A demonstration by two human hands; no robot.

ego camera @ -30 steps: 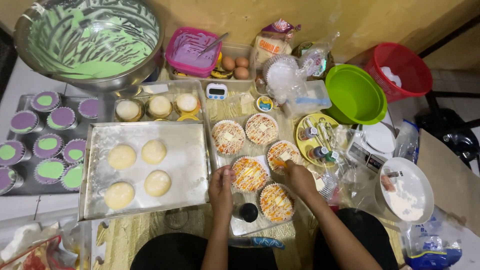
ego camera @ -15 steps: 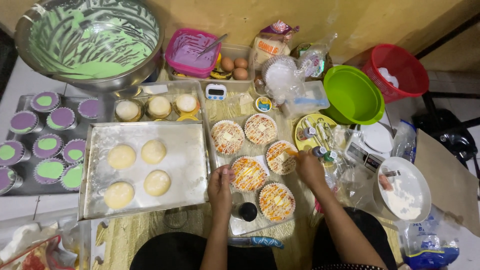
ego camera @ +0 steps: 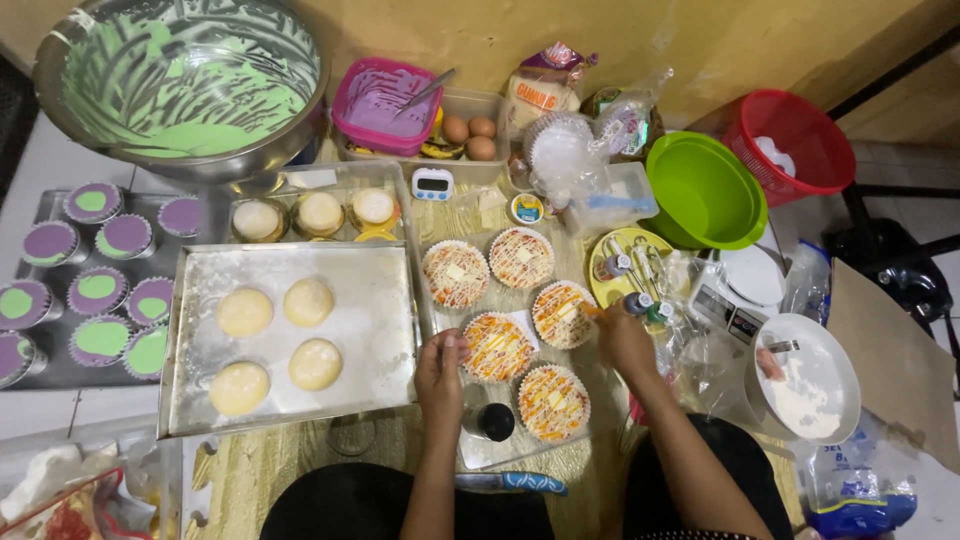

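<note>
Both hands are at the topped buns, one on each side of the middle bun.

Far to the left of my left hand I see the dark tray of purple and green cupcakes (ego camera: 95, 290), then the floured metal tray (ego camera: 370, 330) with four pale dough rounds, just beside this hand. My left hand (ego camera: 441, 362) has the fingers curled and touches the left edge of the middle topped bun (ego camera: 497, 347); I cannot tell if it grips the paper cup. Right of this bun is another topped bun (ego camera: 562, 313), and my right hand (ego camera: 626, 340) is closed around something small and orange at its right edge; what it is I cannot tell. Further right stands a white bowl of flour (ego camera: 812, 375).
</note>
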